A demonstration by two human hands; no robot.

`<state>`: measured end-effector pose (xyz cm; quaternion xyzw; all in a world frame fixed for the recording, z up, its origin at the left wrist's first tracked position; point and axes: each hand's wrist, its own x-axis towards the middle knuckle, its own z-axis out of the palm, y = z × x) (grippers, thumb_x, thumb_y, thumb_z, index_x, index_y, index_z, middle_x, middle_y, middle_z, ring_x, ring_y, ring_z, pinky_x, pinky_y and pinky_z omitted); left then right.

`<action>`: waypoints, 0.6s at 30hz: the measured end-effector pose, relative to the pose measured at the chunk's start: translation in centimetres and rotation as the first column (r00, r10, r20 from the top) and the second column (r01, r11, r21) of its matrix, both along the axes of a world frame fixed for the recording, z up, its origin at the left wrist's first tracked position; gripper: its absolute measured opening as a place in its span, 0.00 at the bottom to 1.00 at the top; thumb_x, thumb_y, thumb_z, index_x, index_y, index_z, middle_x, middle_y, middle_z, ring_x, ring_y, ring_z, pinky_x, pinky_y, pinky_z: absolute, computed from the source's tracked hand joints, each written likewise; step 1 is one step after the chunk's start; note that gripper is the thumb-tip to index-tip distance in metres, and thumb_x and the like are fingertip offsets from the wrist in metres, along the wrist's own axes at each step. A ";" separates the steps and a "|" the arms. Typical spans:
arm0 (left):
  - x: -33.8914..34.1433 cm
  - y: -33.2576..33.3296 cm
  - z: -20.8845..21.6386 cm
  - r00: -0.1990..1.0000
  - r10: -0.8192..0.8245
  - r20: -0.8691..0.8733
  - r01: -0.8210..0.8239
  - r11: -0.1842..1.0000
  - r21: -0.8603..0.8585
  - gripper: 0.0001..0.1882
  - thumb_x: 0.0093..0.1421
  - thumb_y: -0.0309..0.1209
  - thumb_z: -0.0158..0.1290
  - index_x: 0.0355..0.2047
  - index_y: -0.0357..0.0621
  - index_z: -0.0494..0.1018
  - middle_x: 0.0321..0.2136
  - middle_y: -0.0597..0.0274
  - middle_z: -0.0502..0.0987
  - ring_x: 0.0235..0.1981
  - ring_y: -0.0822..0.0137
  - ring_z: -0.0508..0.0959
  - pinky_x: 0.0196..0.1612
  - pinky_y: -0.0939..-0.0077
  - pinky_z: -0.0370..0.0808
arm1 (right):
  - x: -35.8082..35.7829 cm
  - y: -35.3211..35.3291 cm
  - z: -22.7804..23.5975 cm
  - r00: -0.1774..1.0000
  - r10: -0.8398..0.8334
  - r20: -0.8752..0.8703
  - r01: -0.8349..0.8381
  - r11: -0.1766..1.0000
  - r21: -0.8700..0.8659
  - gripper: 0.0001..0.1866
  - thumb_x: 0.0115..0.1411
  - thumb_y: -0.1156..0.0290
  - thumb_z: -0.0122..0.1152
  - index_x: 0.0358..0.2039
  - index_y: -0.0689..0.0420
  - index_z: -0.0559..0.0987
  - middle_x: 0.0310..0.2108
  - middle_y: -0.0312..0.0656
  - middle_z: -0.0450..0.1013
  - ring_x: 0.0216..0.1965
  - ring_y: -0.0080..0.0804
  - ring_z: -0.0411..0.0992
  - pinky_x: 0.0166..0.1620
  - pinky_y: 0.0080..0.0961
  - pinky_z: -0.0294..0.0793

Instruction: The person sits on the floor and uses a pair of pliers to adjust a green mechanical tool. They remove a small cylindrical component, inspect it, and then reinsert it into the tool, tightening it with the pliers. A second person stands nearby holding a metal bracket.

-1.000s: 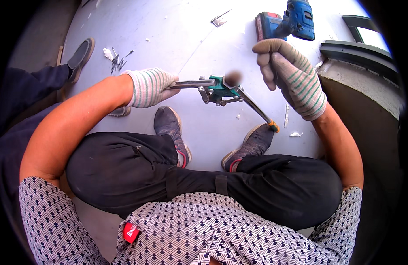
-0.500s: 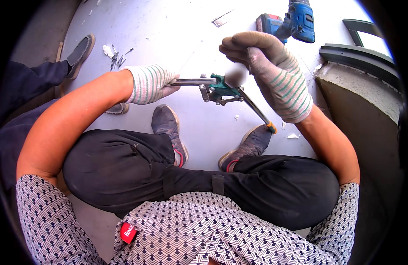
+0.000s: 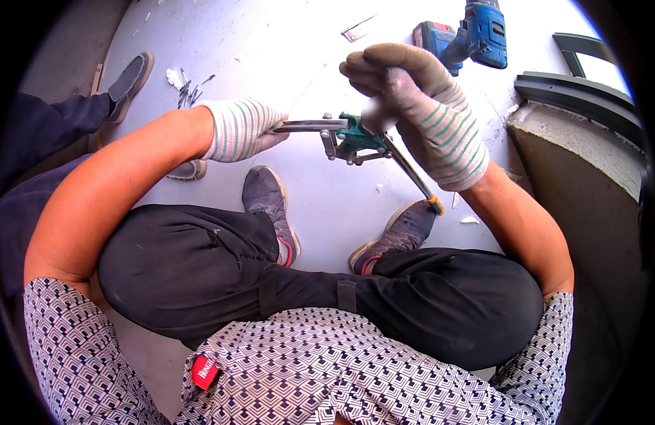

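Observation:
Both hands wear striped knit work gloves. My left hand (image 3: 244, 130) is closed round one handle of a hand riveter (image 3: 356, 138), which has a green head and steel linkage arms. Its other handle (image 3: 414, 173), tipped in orange and green, slants down toward my right shoe, with no hand on it. Raised just beside the riveter's head, my right hand (image 3: 432, 106) has its fingers stretched out to the left and the thumb in front of them. A blurred patch covers the head's end, so contact there is unclear.
A blue cordless drill (image 3: 476, 35) stands at the far right. Dark metal frame pieces (image 3: 583, 95) rest on a concrete ledge (image 3: 575, 145) at right. Several thin dark pins (image 3: 189, 95) lie on the floor at left, near another person's shoe (image 3: 131, 83). A small metal plate (image 3: 356, 30) lies farther off.
My right hand has shifted slightly left and up, closer over the riveter's head. My left hand and the riveter have stayed nearly still.

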<state>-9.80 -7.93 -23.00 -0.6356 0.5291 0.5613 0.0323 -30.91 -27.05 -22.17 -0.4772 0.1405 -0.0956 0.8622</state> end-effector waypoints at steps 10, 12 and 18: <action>0.0 -0.9 0.8 0.995 -0.078 0.056 0.075 0.996 0.042 0.09 0.69 0.36 0.53 0.41 0.43 0.74 0.28 0.49 0.78 0.28 0.52 0.75 0.36 0.62 0.72 | -0.1 -0.5 -0.6 0.999 -0.031 0.031 0.030 0.998 0.047 0.19 0.72 0.65 0.56 0.60 0.59 0.75 0.54 0.47 0.78 0.59 0.35 0.75 0.59 0.29 0.77; 0.0 -0.6 0.6 0.996 -0.066 0.064 0.063 0.997 0.050 0.09 0.69 0.35 0.53 0.41 0.43 0.75 0.28 0.50 0.78 0.28 0.53 0.75 0.37 0.62 0.72 | -0.1 -0.4 -0.5 1.000 -0.020 0.008 0.019 0.997 0.069 0.19 0.73 0.66 0.55 0.60 0.59 0.75 0.54 0.47 0.77 0.59 0.35 0.75 0.61 0.32 0.75; 0.0 -0.2 -0.1 0.999 -0.025 0.048 0.021 0.997 0.077 0.09 0.69 0.35 0.53 0.40 0.42 0.76 0.29 0.52 0.78 0.28 0.56 0.74 0.37 0.65 0.72 | -0.2 -0.6 -1.1 0.997 -0.037 0.074 0.034 0.998 0.048 0.18 0.73 0.68 0.54 0.60 0.61 0.74 0.54 0.47 0.78 0.58 0.36 0.75 0.65 0.34 0.72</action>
